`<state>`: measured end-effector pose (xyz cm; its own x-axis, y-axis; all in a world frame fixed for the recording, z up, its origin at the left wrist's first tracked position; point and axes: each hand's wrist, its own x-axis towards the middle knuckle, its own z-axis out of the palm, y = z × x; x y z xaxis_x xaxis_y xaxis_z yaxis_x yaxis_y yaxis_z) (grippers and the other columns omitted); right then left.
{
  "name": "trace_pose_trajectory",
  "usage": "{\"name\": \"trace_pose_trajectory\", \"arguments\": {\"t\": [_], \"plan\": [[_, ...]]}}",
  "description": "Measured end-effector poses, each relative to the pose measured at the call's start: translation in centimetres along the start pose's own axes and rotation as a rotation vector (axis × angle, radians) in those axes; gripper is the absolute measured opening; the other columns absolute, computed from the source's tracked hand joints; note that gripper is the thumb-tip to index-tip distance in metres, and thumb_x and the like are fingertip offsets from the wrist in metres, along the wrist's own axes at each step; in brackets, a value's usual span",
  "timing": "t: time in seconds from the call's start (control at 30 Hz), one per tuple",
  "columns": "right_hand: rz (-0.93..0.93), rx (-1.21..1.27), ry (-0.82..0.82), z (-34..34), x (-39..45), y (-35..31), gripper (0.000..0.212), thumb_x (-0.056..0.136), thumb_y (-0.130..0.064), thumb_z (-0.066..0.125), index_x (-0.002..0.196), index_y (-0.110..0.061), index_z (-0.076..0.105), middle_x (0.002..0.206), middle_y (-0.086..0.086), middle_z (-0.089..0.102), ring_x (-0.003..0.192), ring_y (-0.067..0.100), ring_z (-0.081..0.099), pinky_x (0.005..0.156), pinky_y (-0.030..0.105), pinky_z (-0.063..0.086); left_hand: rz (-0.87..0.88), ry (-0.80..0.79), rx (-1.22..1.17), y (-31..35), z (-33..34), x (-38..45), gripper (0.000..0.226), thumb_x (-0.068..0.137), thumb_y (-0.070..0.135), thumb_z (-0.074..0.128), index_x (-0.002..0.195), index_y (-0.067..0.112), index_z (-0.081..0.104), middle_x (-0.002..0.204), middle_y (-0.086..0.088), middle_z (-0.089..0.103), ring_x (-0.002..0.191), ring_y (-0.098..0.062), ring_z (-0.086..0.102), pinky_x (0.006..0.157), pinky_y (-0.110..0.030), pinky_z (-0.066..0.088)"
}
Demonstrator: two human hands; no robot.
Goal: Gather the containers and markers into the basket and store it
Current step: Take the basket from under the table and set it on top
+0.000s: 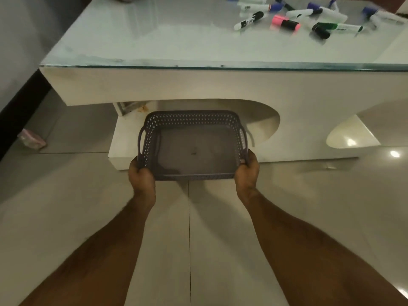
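Note:
A grey perforated basket with nothing in it is held in front of the table's lower opening, its far end over the white base shelf. My left hand grips its near left corner and my right hand grips its near right corner. Several markers lie scattered on the glass tabletop at the far right, among them a pink highlighter, a black-and-white marker and a green marker. No containers are visible.
The white table has a glass top and a curved cut-out base. A small pinkish object lies on the tiled floor at the left, next to a dark wall edge.

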<state>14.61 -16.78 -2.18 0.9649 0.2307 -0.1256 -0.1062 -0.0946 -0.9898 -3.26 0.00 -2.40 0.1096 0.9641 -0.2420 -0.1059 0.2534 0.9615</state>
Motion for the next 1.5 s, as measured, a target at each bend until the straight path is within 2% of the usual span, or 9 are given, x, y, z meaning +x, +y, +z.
{"name": "trace_pose_trajectory", "arguments": {"t": [0.07, 0.2, 0.43, 0.57, 0.7, 0.97, 1.23, 1.37, 1.5], "plan": [[0.023, -0.015, 0.002, -1.7, -2.5, -1.2, 0.050, 0.094, 0.015, 0.032, 0.131, -0.002, 0.061, 0.116, 0.009, 0.067, 0.102, 0.019, 0.064, 0.090, 0.020, 0.055, -0.023, 0.003, 0.005, 1.1, -1.6, -2.5, 0.042, 0.094, 0.003, 0.044, 0.131, -0.006, 0.060, 0.112, -0.011, 0.064, 0.101, -0.022, 0.059, 0.095, -0.034, 0.051], [0.056, -0.043, -0.007, -4.8, -7.2, -5.0, 0.044, 0.098, 0.009, 0.035, 0.132, -0.005, 0.061, 0.123, 0.016, 0.069, 0.113, 0.028, 0.067, 0.100, 0.039, 0.057, -0.070, 0.017, 0.027, 4.6, -4.4, -7.6, 0.035, 0.101, 0.000, 0.044, 0.132, -0.004, 0.060, 0.113, -0.012, 0.065, 0.102, -0.024, 0.061, 0.095, -0.035, 0.052], [0.060, -0.054, -0.007, -9.3, -14.6, -15.1, 0.039, 0.100, 0.011, 0.037, 0.130, 0.001, 0.060, 0.115, 0.011, 0.068, 0.100, 0.009, 0.068, 0.089, 0.027, 0.058, -0.061, 0.032, 0.030, 13.8, -7.4, -15.8, 0.032, 0.105, 0.003, 0.047, 0.133, -0.005, 0.059, 0.117, -0.014, 0.064, 0.101, -0.021, 0.063, 0.082, -0.021, 0.056], [0.071, -0.037, 0.008, -10.9, -16.6, -20.6, 0.041, 0.100, 0.011, 0.037, 0.135, 0.003, 0.057, 0.128, 0.024, 0.065, 0.119, 0.034, 0.064, 0.104, 0.045, 0.055, -0.013, 0.076, 0.016, 19.8, -7.4, -19.3, 0.034, 0.102, -0.002, 0.046, 0.133, -0.007, 0.057, 0.116, -0.013, 0.062, 0.103, -0.022, 0.060, 0.079, -0.017, 0.055], [0.030, -0.035, -0.001, -11.7, -17.1, -26.7, 0.043, 0.097, 0.016, 0.035, 0.132, 0.005, 0.059, 0.118, 0.018, 0.067, 0.100, 0.006, 0.067, 0.087, 0.019, 0.058, 0.014, 0.089, 0.048, 25.0, -6.3, -20.9, 0.042, 0.092, 0.002, 0.047, 0.132, 0.001, 0.061, 0.118, -0.012, 0.064, 0.108, -0.027, 0.061, 0.091, -0.034, 0.052], [-0.045, -0.009, -0.039, -8.2, -10.4, -34.8, 0.043, 0.096, 0.018, 0.034, 0.128, 0.005, 0.061, 0.109, 0.008, 0.065, 0.092, -0.002, 0.063, 0.083, 0.012, 0.051, 0.052, 0.056, 0.075, 32.9, 0.0, -16.6, 0.042, 0.088, 0.005, 0.045, 0.124, 0.013, 0.066, 0.110, -0.006, 0.065, 0.100, -0.022, 0.060, 0.087, -0.036, 0.052], [-0.097, -0.050, -0.092, -0.4, -2.1, -37.4, 0.045, 0.095, 0.019, 0.034, 0.126, 0.002, 0.062, 0.107, 0.005, 0.065, 0.087, -0.012, 0.060, 0.079, 0.005, 0.047, 0.035, 0.093, 0.036, 34.7, 4.7, -6.6, 0.052, 0.081, 0.004, 0.043, 0.129, 0.001, 0.063, 0.115, -0.015, 0.066, 0.105, -0.026, 0.062, 0.098, -0.042, 0.051], [-0.092, -0.087, -0.140, 3.8, 1.4, -36.9, 0.042, 0.092, 0.016, 0.036, 0.117, -0.003, 0.064, 0.098, -0.003, 0.065, 0.085, 0.002, 0.059, 0.079, 0.019, 0.048, 0.023, 0.103, 0.020, 34.7, 6.6, -1.8, 0.048, 0.089, -0.017, 0.034, 0.129, -0.009, 0.058, 0.095, -0.002, 0.062, 0.085, -0.014, 0.059, 0.081, -0.022, 0.051], [-0.062, -0.095, -0.134, 7.0, 4.2, -36.4, 0.038, 0.096, 0.016, 0.035, 0.117, 0.001, 0.063, 0.095, -0.009, 0.062, 0.081, -0.013, 0.058, 0.074, 0.008, 0.046, 0.012, 0.107, 0.075, 34.3, 8.1, 2.5, 0.039, 0.095, -0.009, 0.039, 0.127, -0.003, 0.062, 0.101, -0.006, 0.063, 0.093, -0.017, 0.059, 0.084, -0.025, 0.050]]}}
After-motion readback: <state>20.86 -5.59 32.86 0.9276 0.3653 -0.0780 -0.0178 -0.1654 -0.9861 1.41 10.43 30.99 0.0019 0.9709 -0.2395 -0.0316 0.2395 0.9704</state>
